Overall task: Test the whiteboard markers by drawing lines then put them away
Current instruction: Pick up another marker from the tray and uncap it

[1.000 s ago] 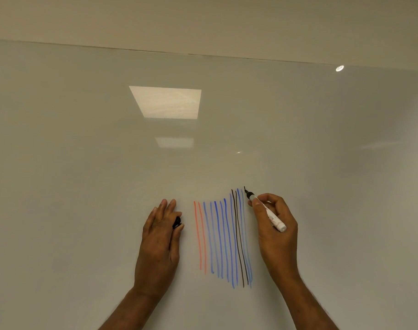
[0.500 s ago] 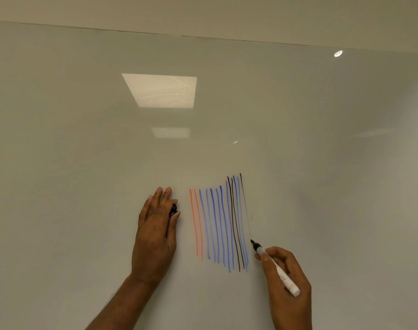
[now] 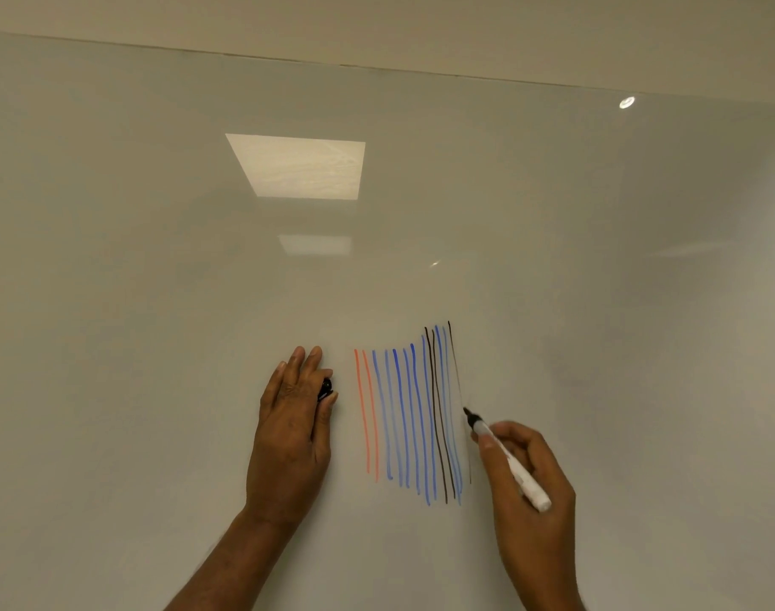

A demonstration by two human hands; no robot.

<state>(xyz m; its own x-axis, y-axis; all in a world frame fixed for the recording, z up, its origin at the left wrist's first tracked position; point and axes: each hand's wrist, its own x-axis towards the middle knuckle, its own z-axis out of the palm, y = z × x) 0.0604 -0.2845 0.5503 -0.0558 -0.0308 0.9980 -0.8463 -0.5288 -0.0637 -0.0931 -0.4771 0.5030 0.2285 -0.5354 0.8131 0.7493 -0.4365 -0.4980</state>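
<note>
A glossy whiteboard [image 3: 156, 302] fills the view. On it stand two red lines [image 3: 367, 412], several blue lines [image 3: 403, 416] and dark brown-black lines [image 3: 436, 412], the rightmost one thin and faint. My right hand [image 3: 531, 491] grips a white marker [image 3: 507, 460] with a black tip, the tip just right of the faint line. My left hand [image 3: 293, 434] lies flat on the board left of the lines, with a black cap [image 3: 325, 388] tucked between thumb and fingers.
The board's top edge [image 3: 377, 68] meets a beige wall above. A bright ceiling-light reflection [image 3: 302, 167] shows on the upper board. No tray or marker holder is in view.
My right hand drew the marker down from the top of the lines, leaving a new thin dark line, and has now come back up to about mid-height. The left hand stayed put.
</note>
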